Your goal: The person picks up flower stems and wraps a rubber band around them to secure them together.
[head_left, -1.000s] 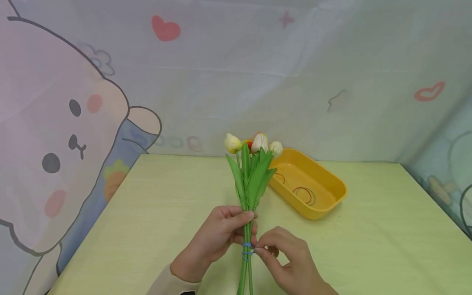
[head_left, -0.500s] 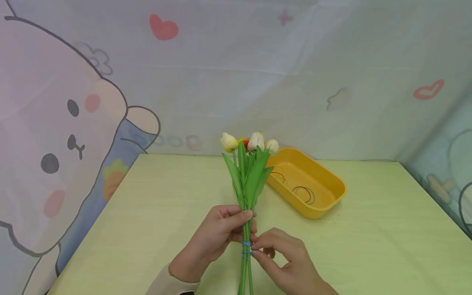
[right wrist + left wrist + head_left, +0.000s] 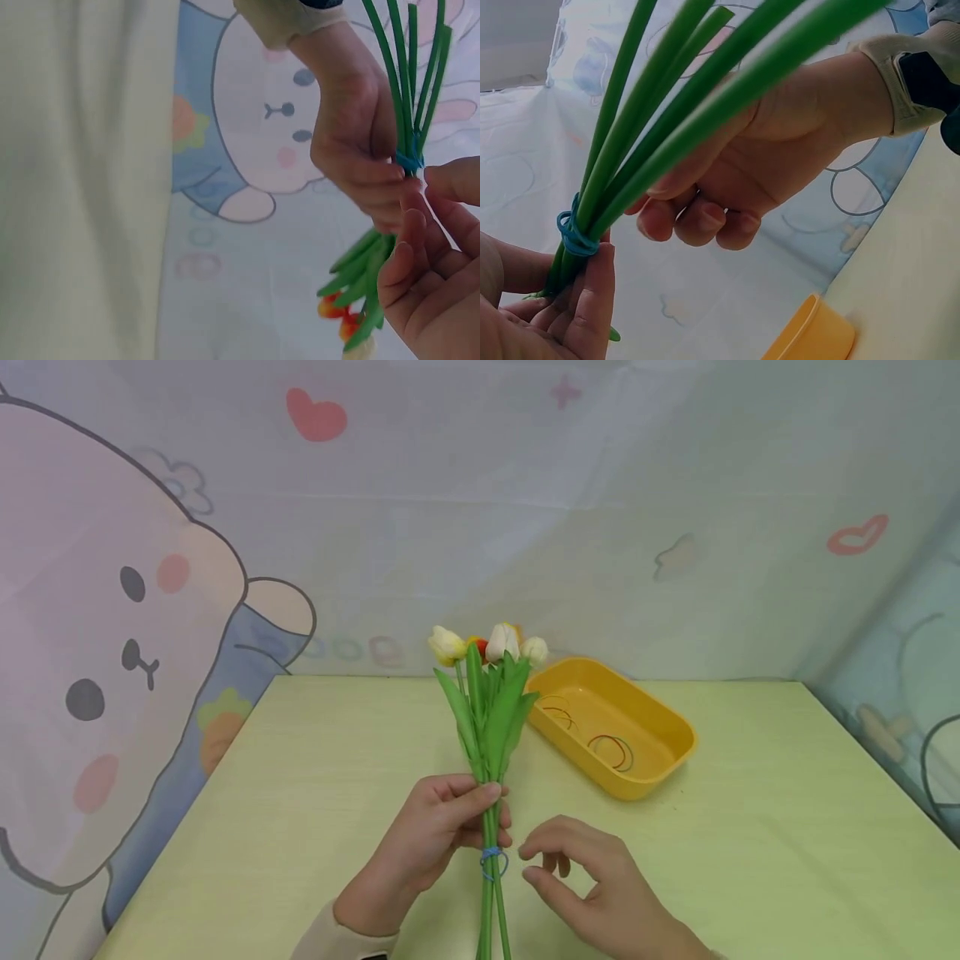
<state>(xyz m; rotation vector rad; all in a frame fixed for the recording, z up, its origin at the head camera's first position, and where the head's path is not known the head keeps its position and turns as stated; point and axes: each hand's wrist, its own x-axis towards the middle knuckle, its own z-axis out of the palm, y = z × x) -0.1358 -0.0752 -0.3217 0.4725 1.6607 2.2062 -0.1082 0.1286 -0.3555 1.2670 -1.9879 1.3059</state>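
A bunch of artificial tulips (image 3: 491,727) with white, yellow and red-orange heads stands upright in front of me in the head view. My left hand (image 3: 431,831) grips its green stems below the leaves, thumb across the front. Just under that hand a blue rubber band (image 3: 490,853) is wound round the stems, one loop sticking out to the right. Beside the band, a small gap away, my right hand (image 3: 600,877) has loosely bent fingers and nothing between thumb and fingertips. In the left wrist view, the band (image 3: 576,232) encircles several stems (image 3: 682,116) that spread apart beyond it.
A yellow plastic tray (image 3: 622,718) sits behind the bunch to the right, with several thin rubber bands (image 3: 624,752) lying in it. The pale table (image 3: 750,827) reaches back to a printed cloth backdrop (image 3: 450,543).
My right fingers have let go of the blue rubber band and drawn away to the right. The bunch, still in my left hand, appears slightly farther left as the head view shifts.
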